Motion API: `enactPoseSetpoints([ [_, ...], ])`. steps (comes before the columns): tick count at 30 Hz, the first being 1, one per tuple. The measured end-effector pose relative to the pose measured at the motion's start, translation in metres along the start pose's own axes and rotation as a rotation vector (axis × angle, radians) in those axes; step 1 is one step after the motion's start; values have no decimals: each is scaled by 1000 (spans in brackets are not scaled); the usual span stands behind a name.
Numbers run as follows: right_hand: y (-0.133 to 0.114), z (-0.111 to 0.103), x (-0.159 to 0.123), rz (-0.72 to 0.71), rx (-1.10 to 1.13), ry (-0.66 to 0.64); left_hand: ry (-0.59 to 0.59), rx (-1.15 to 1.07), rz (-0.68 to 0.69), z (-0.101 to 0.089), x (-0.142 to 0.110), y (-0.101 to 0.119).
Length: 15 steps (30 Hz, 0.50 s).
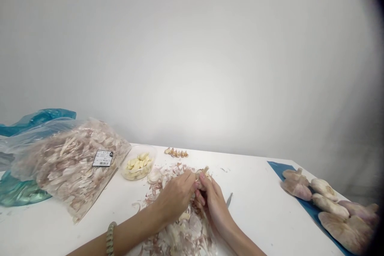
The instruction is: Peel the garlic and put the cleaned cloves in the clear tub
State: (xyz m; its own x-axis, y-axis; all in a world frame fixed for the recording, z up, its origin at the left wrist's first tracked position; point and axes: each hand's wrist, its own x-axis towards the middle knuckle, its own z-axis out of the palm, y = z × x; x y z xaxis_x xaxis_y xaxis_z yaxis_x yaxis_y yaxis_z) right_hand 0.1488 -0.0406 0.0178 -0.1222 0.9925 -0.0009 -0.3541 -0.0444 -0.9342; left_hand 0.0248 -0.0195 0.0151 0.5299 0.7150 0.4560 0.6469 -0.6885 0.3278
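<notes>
My left hand and my right hand meet over a heap of garlic skins on the white table. Both hands pinch a garlic bulb between their fingertips; its dry stem pokes up above the fingers. A bead bracelet sits on my left wrist. A clear bowl of peeled cloves stands just left of the hands. A few unpeeled cloves lie in a row behind them.
A clear plastic bag stuffed with garlic skins lies at the left, with blue plastic bags behind it. Several whole garlic bulbs rest on a blue sheet at the right. A small metal tool lies beside my right hand.
</notes>
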Motion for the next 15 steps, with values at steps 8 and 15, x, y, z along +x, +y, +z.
enactPoseSetpoints([
  [8,-1,-1,2,-24,41,-45,20,-196,-158,-5,-3,3],
  [15,-5,-2,4,-26,62,-64,72,-449,-227,-13,1,4],
])
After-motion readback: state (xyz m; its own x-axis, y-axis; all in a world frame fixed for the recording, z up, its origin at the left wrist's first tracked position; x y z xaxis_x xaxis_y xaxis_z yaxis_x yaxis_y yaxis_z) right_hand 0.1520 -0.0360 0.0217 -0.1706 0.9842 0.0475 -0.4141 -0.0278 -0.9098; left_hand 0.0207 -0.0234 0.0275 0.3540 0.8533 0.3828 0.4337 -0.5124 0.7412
